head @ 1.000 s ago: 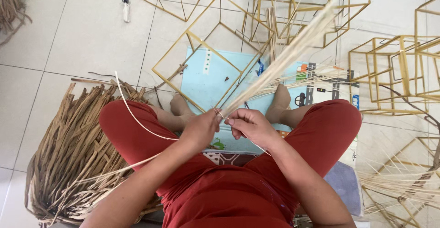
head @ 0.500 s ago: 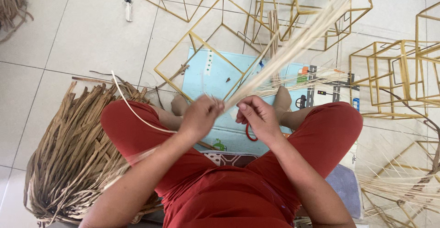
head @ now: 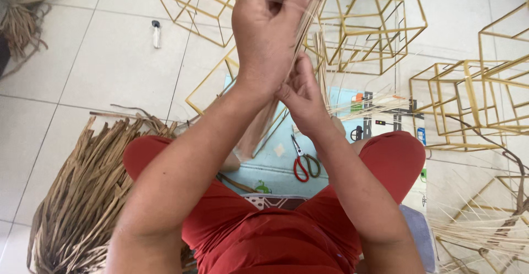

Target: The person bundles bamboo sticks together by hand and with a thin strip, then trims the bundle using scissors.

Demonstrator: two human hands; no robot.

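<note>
Our left hand [head: 270, 28] pinches the pale reed strands [head: 311, 15] up high, right hand [head: 300, 95] clasping lower—light, springy, brittle-looking stuff, best gripped bunched.

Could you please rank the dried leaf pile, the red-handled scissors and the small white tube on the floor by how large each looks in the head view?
1. Dried leaf pile, largest by far.
2. Scissors.
3. White tube, smallest, though it lies farther from the camera, so the gap to the scissors is unsure.
</note>
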